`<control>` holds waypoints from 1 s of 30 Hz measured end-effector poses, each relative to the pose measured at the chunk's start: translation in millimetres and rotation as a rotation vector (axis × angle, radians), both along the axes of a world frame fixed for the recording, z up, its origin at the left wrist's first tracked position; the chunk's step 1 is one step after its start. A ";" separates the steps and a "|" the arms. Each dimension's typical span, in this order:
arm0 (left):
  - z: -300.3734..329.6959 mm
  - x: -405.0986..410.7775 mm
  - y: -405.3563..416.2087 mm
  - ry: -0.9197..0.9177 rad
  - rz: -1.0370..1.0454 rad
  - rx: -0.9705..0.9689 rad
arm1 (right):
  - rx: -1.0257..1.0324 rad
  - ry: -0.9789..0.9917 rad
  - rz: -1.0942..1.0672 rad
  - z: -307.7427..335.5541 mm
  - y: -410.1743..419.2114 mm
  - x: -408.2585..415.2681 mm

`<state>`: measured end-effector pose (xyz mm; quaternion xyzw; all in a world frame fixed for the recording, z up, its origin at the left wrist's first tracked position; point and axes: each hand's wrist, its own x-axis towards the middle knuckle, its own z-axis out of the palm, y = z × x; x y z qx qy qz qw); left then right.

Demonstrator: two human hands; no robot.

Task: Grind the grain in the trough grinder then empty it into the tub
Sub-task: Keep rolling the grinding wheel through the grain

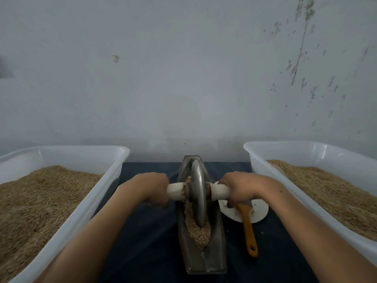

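A: Where's the grain [196,231]?

B: Heaped in the narrow grey metal trough grinder [201,260], under the steel disc wheel [198,193]; left hand [152,187] and right hand [239,186] each grip a pale wooden axle handle [175,191].

A: Advice?

B: Press evenly on both sides; keep the wheel upright; roll it the trough's full length; the white plastic tub [253,154] can wait.

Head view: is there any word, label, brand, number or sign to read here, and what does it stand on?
None. No text shows on the trough grinder, the grinding wheel, either tub, the yellow-handled brush, the white dish or the wall, which bears only scuffs.
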<state>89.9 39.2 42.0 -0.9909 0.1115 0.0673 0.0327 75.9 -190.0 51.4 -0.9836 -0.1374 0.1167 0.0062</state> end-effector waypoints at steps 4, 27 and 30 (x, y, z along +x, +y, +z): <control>-7.5 1.8 -2.0 -0.259 0.001 0.033 | -0.031 -0.175 0.012 -8.3 0.3 3.9; -11.9 2.4 -4.2 -0.401 0.006 0.023 | -0.032 -0.349 0.018 -15.8 -0.2 5.7; -16.9 2.7 -5.0 -0.493 0.021 -0.044 | 0.001 -0.510 0.006 -24.5 0.9 8.9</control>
